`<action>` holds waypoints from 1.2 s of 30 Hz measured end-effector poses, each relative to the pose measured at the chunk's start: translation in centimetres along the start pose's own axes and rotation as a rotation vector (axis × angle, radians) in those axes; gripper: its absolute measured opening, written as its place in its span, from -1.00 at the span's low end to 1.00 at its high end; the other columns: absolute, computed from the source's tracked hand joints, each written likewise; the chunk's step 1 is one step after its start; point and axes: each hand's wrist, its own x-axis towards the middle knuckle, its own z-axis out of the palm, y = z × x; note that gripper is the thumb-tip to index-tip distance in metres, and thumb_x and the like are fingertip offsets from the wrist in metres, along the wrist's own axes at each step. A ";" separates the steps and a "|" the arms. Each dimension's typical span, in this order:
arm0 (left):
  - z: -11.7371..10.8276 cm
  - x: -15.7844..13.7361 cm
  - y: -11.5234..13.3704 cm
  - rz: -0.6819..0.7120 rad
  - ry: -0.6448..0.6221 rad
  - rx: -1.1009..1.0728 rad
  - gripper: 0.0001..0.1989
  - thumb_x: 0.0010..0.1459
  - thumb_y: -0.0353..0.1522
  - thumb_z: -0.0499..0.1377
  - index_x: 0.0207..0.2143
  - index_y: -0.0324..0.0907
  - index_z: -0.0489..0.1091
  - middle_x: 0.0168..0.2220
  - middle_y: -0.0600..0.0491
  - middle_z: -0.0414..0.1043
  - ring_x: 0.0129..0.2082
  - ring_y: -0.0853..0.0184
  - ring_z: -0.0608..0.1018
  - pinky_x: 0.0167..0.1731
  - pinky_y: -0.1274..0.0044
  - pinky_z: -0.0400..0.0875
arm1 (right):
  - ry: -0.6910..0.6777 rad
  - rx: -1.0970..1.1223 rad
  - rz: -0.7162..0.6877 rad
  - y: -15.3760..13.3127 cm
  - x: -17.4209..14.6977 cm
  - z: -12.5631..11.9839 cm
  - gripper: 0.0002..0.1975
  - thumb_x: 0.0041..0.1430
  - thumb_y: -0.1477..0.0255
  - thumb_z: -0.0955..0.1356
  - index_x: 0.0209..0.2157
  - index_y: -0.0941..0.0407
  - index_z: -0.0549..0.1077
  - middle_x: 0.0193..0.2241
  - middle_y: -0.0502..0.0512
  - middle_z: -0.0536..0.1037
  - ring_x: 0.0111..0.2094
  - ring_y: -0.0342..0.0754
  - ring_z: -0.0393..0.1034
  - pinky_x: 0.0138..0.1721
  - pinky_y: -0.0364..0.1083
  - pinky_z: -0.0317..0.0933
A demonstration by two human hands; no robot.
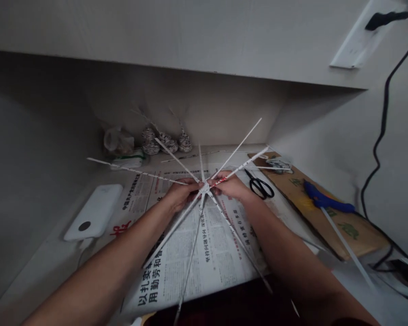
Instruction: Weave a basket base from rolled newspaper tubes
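Observation:
Several thin rolled-paper sticks (236, 228) cross at one hub (204, 187) and spread out like a star above the newspaper. My left hand (182, 194) pinches this hub from the left, its fingers closed on the sticks. From the other side my right hand (230, 184) grips near the same crossing, beside a stick with a red patch. Some fingertips are hidden behind and under the sticks. Black scissors (261, 186) lie just right of my right hand.
Newspaper (204, 267) covers the table. Woven paper gourds (184, 141) stand at the back wall near a plastic bag (118, 141). A white power bank (94, 212) lies left. At right, a blue glue gun (326, 199) with its cord rests on cardboard (343, 228).

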 end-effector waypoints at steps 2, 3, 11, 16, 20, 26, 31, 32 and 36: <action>0.1 0.3 -0.4 0.012 0.053 -0.046 -0.82 -0.19 -0.54 0.40 -0.50 -0.30 0.46 -0.55 0.02 0.50 -0.59 0.38 0.52 -0.59 0.60 0.43 | -0.004 0.054 -0.049 0.0 0.1 0.6 -0.83 0.06 0.33 0.42 -0.40 0.16 0.53 -0.67 -0.05 0.45 -0.69 -0.24 0.25 -0.70 -0.26 0.05; 0.1 0.4 -0.5 0.012 0.069 -0.069 -0.81 -0.20 -0.56 0.39 -0.51 -0.30 0.45 -0.55 0.03 0.50 -0.60 0.37 0.52 -0.60 0.59 0.43 | -0.002 0.087 -0.068 0.0 0.2 0.8 -0.86 0.06 0.37 0.42 -0.41 0.17 0.53 -0.67 -0.05 0.45 -0.68 -0.24 0.26 -0.67 -0.26 0.09; 0.3 0.3 0.0 -0.024 0.077 -0.138 -0.86 -0.16 -0.65 0.31 -0.51 -0.35 0.45 -0.58 -0.01 0.49 -0.63 0.37 0.51 -0.62 0.58 0.44 | 0.009 0.191 -0.038 -0.8 -0.1 1.3 -0.86 0.00 0.39 0.47 -0.42 0.18 0.54 -0.61 -0.03 0.52 -0.69 -0.27 0.27 -0.69 -0.28 0.06; 0.5 0.4 0.1 -0.004 0.121 -0.111 -0.87 -0.19 -0.63 0.28 -0.59 -0.32 0.41 -0.61 0.01 0.46 -0.67 0.38 0.47 -0.66 0.58 0.38 | 0.035 0.127 0.002 -0.7 -0.2 1.8 -0.83 0.03 0.35 0.45 -0.38 0.17 0.56 -0.67 -0.03 0.47 -0.68 -0.23 0.28 -0.74 -0.27 0.00; 0.5 0.7 -0.3 0.042 0.180 -0.059 -0.88 -0.26 -0.63 0.25 -0.63 -0.30 0.39 -0.69 0.05 0.40 -0.68 0.37 0.46 -0.65 0.59 0.34 | 0.021 0.159 0.007 -0.8 -0.4 2.3 -0.85 -0.01 0.38 0.46 -0.39 0.17 0.56 -0.58 -0.01 0.53 -0.68 -0.24 0.29 -0.76 -0.27 -0.01; 0.3 0.7 -0.3 0.035 0.189 -0.042 -0.88 -0.27 -0.60 0.23 -0.67 -0.28 0.37 -0.69 0.04 0.40 -0.69 0.37 0.44 -0.65 0.58 0.31 | 0.014 0.199 -0.019 -0.7 -0.5 2.4 -0.87 -0.09 0.43 0.45 -0.42 0.17 0.56 -0.63 -0.04 0.49 -0.68 -0.23 0.27 -0.72 -0.26 -0.02; 0.4 0.3 0.2 -0.009 0.132 -0.098 -0.80 -0.26 -0.63 0.26 -0.71 -0.27 0.30 -0.66 0.00 0.44 -0.65 0.34 0.49 -0.59 0.56 0.39 | 0.020 0.270 -0.088 0.3 0.1 2.5 -0.88 -0.13 0.44 0.40 -0.47 0.16 0.56 -0.62 -0.06 0.49 -0.64 -0.23 0.26 -0.59 -0.23 0.08; 0.5 0.2 0.3 -0.002 0.143 -0.102 -0.78 -0.25 -0.63 0.26 -0.72 -0.27 0.29 -0.66 0.00 0.44 -0.65 0.35 0.49 -0.59 0.56 0.39 | 0.032 0.283 -0.115 0.4 0.2 2.5 -0.88 -0.13 0.43 0.40 -0.48 0.16 0.56 -0.60 -0.05 0.51 -0.60 -0.21 0.29 -0.53 -0.22 0.13; 0.6 0.1 0.4 0.005 0.164 -0.103 -0.77 -0.22 -0.66 0.26 -0.72 -0.28 0.31 -0.67 0.01 0.43 -0.68 0.38 0.46 -0.63 0.58 0.38 | 0.076 0.280 -0.135 0.7 0.3 2.6 -0.82 -0.14 0.34 0.44 -0.48 0.17 0.57 -0.54 -0.01 0.54 -0.47 -0.15 0.36 -0.37 -0.17 0.20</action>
